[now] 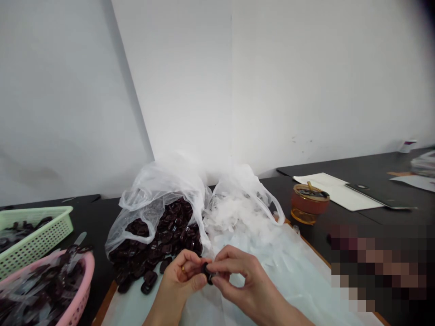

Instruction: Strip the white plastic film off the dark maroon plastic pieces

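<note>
Pinching a small dark piece (207,273) between the fingertips of the left hand (180,277) and the right hand (245,276), just above a pale sheet (127,310), well forward of the back edge of the black counter (100,235). Facing, toward that edge, an opened plastic bag (152,181) spilling glossy dark pieces (170,233) and, beside it, a second bag (239,175) with whitish plastic scraps (234,213). Flanked leftward by a pink basket (89,276) and a green basket (64,224), with an amber glass cup (306,209) past the sheet's right edge.
</note>
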A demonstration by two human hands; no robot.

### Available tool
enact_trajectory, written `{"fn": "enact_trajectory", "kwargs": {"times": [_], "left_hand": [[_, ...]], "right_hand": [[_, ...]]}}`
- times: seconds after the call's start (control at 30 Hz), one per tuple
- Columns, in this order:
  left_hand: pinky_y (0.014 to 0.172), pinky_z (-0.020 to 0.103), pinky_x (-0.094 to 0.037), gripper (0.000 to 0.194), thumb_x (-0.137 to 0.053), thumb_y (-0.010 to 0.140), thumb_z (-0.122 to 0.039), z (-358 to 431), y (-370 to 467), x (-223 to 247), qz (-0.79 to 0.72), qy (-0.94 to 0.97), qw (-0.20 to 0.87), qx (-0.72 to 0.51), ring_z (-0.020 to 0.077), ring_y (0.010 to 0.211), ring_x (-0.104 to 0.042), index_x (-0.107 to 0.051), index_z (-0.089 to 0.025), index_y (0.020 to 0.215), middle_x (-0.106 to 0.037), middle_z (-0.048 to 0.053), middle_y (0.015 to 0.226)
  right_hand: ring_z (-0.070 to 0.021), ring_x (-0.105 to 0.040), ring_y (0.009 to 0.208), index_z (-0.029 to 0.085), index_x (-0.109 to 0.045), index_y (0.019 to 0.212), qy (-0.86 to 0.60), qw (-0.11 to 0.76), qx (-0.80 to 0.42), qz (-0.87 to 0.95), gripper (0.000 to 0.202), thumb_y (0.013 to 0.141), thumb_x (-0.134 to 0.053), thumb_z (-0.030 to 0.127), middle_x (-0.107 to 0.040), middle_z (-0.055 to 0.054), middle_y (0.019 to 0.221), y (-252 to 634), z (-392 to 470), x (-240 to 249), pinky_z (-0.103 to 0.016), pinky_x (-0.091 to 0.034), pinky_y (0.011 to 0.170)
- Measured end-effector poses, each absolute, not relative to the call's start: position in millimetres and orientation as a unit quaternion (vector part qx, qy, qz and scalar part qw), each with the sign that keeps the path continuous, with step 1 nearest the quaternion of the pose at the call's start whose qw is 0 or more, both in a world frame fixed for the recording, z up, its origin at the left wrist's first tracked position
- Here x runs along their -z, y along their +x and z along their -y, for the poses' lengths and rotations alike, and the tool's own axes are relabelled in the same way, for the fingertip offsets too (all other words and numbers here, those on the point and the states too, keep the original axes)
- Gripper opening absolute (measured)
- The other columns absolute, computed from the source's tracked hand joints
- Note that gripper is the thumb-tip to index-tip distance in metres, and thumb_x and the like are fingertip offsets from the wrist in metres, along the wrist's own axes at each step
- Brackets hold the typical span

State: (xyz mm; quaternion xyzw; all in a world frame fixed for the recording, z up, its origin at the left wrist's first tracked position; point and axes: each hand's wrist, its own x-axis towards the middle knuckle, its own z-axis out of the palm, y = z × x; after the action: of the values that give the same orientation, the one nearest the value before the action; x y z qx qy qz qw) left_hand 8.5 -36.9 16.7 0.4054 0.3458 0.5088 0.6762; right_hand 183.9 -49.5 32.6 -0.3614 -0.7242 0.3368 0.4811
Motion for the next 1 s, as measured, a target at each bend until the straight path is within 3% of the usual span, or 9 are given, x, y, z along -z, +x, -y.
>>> {"fn": "enact_trajectory", "kwargs": {"times": [0.5, 1.0], "left_hand": [[0.072, 0.026, -0.047, 0.031, -0.088, 0.055, -0.015, 35.4, 7.7, -16.0, -0.366, 0.423, 0.649, -0.516, 0.0166, 0.079, -0.068, -0.062, -0.019, 0.07, -0.08, 0.006, 0.089], [0.072, 0.028, -0.051, 0.028, -0.087, 0.055, -0.012, 35.1, 8.7, -14.7, -0.363, 0.457, 0.634, -0.508, 0.0181, 0.078, -0.069, -0.064, -0.019, 0.068, -0.08, 0.007, 0.085]], "right_hand": [[-0.0144, -0.067, 0.077, 0.023, -0.076, 0.093, -0.333, 0.48, -0.194, 0.788, 0.025, 0.082, -0.058, 0.008, -0.07, -0.007, 0.089, 187.1, 48.7, -28.2, -0.021, -0.052, 0.067], [-0.0159, -0.065, 0.076, 0.021, -0.074, 0.089, -0.357, 0.452, -0.174, 0.799, 0.025, 0.081, -0.054, 0.008, -0.068, -0.007, 0.086, 186.6, 53.2, -30.3, -0.023, -0.051, 0.066]]}}
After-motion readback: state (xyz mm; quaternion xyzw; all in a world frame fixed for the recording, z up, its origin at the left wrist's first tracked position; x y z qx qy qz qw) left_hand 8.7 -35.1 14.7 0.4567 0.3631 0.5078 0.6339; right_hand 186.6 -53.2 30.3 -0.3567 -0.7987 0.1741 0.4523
